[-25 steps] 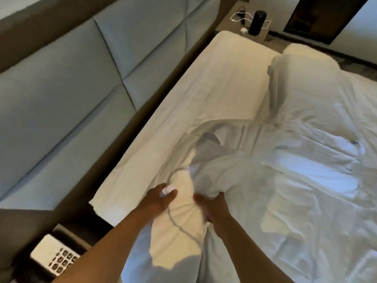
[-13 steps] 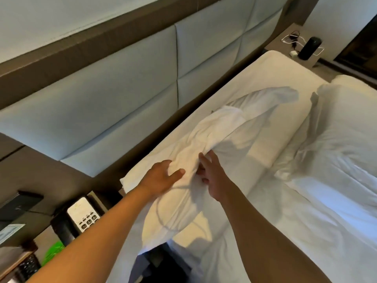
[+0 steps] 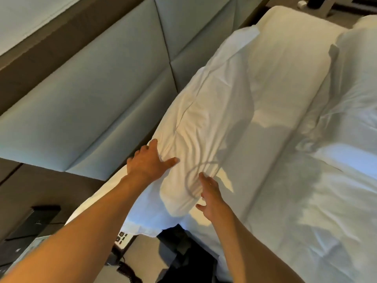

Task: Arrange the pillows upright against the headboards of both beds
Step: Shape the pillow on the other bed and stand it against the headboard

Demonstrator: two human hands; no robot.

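Note:
A long white pillow [image 3: 208,111] lies along the head end of the bed, beside the grey padded headboard [image 3: 98,94]. My left hand [image 3: 149,162] rests flat on the pillow's near end, fingers spread over its headboard-side edge. My right hand [image 3: 212,197] hovers open at the pillow's near corner, fingers apart, touching or just off the fabric. Further along the white mattress sheet [image 3: 285,82], a second white pillow [image 3: 359,64] sits at the right on the rumpled duvet [image 3: 306,201].
A bedside table with a telephone and coiled cord [image 3: 122,266] stands below my arms at the bed's near corner. A dark box [image 3: 34,221] sits at the left. Another nightstand with a dark cylinder [image 3: 316,1] is at the far top right.
The pillow, held bunched in both hands over the bed, has been laid down along the headboard. Both hands have let go and spread open on or near it.

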